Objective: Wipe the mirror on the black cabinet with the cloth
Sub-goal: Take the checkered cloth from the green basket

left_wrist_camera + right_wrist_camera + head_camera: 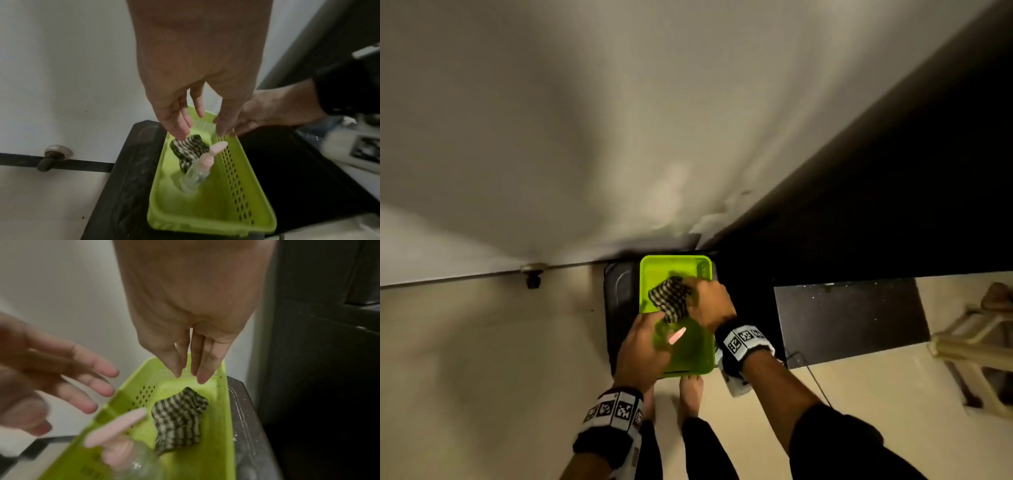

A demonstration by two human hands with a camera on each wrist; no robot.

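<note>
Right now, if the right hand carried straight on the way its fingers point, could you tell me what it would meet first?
Most likely the checked cloth lying in the green basket. The right hand points down into the basket's far end; depth is unclear, so the basket floor is possible.

Checked woven cloth lies in a glossy perforated plastic basket.

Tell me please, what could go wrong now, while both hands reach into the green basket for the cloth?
1. The spray bottle lies right beside the checked cloth; the left hand or right hand may knock it while lifting the cloth.
2. The green basket sits on a dark bin; a tug might shift it.
</note>
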